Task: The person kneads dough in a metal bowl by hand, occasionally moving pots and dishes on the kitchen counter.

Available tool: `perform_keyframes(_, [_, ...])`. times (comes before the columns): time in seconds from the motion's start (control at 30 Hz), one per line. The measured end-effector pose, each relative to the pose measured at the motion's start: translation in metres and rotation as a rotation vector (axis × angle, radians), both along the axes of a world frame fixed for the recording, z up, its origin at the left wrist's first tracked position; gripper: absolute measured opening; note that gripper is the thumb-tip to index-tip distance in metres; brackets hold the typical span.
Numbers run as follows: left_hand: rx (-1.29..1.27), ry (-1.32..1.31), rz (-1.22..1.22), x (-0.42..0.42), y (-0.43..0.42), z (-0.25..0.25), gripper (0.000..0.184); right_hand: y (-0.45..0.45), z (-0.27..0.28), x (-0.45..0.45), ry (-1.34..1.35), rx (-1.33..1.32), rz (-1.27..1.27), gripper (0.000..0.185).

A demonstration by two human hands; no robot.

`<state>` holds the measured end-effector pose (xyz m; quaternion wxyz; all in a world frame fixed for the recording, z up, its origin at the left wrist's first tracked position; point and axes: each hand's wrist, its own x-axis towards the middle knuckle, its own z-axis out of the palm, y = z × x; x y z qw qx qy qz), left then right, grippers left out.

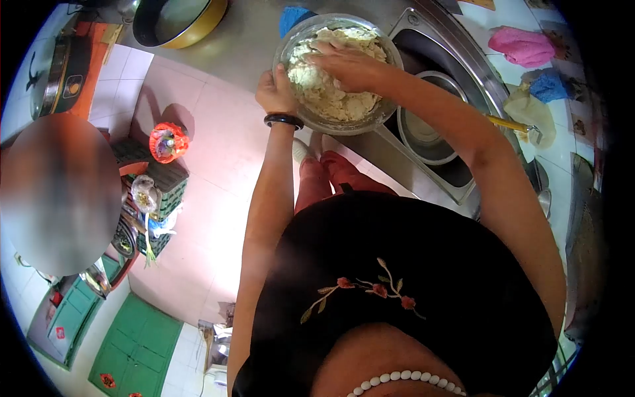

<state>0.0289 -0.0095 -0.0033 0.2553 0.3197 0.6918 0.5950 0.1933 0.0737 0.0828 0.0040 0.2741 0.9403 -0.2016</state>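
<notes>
A metal bowl (pixel 391 109) holds pale, lumpy dough (pixel 344 102) with loose flour-like bits. My left hand (pixel 276 92), with a dark bangle at the wrist, is closed on the bowl's left rim. My right hand (pixel 344 66) reaches into the bowl from the right. Its fingers are stretched out over the dough and touch it; the fingertips are partly hidden by the dough. The bowl sits at the left edge of a steel sink (pixel 456 69), on the metal counter.
A pot (pixel 428 153) stands in the sink. A yellow pan (pixel 198 30) is on the counter at upper left, and a blue cloth (pixel 291 20) lies behind the bowl. Pink cloth (pixel 522 46) and a yellow-handled tool (pixel 509 124) lie to the right. A red bag (pixel 169 142) stands on the floor.
</notes>
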Motion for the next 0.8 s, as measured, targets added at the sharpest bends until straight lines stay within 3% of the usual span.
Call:
perform_keyframes(0.07, [0.026,-0.048,0.034,0.004,0.0,0.0,0.03,-0.008,-0.005,0.024,0.235,-0.003,0.025,0.066])
perform_keyframes(0.37, [-0.023,0.034,0.128,0.032,-0.034,0.012,0.03,-0.089,-0.017,0.053,0.727,-0.056,-0.837,0.057])
perform_keyframes(0.47, [-0.129,-0.04,0.027,0.03,-0.056,-0.002,0.03,-0.074,-0.061,0.056,0.874,-0.2,-1.033,0.051])
perform_keyframes(0.53, [-0.249,-0.158,-0.092,0.027,-0.066,0.004,0.029,-0.053,-0.066,0.051,0.791,-0.133,-1.063,0.047])
perform_keyframes(0.57, [-0.333,-0.35,-0.159,0.028,-0.072,0.017,0.028,-0.042,-0.069,0.048,0.747,-0.103,-1.073,0.045])
perform_keyframes(0.67, [-0.189,-0.391,-0.254,0.036,-0.082,-0.009,0.031,-0.004,-0.084,0.049,0.649,-0.106,-0.816,0.048])
perform_keyframes(0.7, [-0.278,-0.477,-0.316,0.035,-0.086,-0.009,0.034,0.001,-0.09,0.046,0.488,-0.019,-0.774,0.046])
perform_keyframes(0.77, [-0.301,-0.712,-0.325,0.048,-0.086,0.036,0.034,0.008,-0.102,0.032,0.165,0.149,-0.673,0.045])
perform_keyframes(0.8, [-0.318,-0.786,-0.316,0.053,-0.089,0.047,0.034,0.006,-0.098,0.022,0.271,0.081,-0.746,0.043])
